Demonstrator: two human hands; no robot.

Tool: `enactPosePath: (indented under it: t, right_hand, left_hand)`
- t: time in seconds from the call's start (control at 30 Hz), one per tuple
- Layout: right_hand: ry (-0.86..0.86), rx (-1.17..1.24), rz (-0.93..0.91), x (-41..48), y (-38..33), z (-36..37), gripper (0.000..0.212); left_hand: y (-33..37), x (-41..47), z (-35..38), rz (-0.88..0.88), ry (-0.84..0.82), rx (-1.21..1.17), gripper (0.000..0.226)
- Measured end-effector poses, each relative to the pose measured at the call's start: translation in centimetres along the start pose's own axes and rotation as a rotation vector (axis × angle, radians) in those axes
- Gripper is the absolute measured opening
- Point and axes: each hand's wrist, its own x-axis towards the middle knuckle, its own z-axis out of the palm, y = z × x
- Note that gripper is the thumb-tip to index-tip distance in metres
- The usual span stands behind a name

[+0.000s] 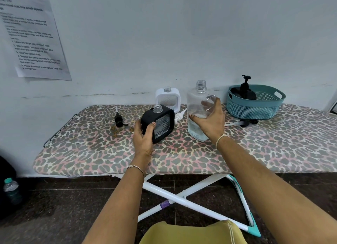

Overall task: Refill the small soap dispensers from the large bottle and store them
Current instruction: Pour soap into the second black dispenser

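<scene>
My left hand [144,139] grips a small black square dispenser [158,123] by its left side; it is tilted, its neck open with no pump. My right hand [209,119] wraps around the large clear bottle [197,101], which stands uncapped on the board with a little clear liquid at the bottom. Behind them a small white square dispenser [167,99] stands with an open neck. A black pump [119,120] lies to the left, a white pump [179,115] between the bottles, and a black pump with a long tube [244,123] to the right.
Everything rests on a leopard-print ironing board [273,143] against a white wall. A teal basket [255,103] at the back right holds a black dispenser with its pump [245,90] fitted. A water bottle [11,191] stands on the dark floor at left.
</scene>
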Motion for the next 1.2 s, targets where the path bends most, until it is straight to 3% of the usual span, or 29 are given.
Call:
enactPosePath:
  t: [0.43, 0.83, 1.2]
  right_hand:
    - [-0.091, -0.301, -0.167, -0.6, -1.4, 0.6, 0.081]
    - [-0.167, -0.792, -0.387, -0.2, -3.1, -0.2, 0.09]
    - [-0.18, -0.941, -0.528, 0.3, -4.3, -0.4, 0.09]
  left_hand:
    - [-0.2, 0.2, -0.1, 0.017, 0.008, -0.069, 0.025]
    - [-0.4, 0.2, -0.2, 0.024, 0.014, -0.057, 0.033]
    - [0.0, 0.0, -0.1, 0.015, 0.012, -0.085, 0.046]
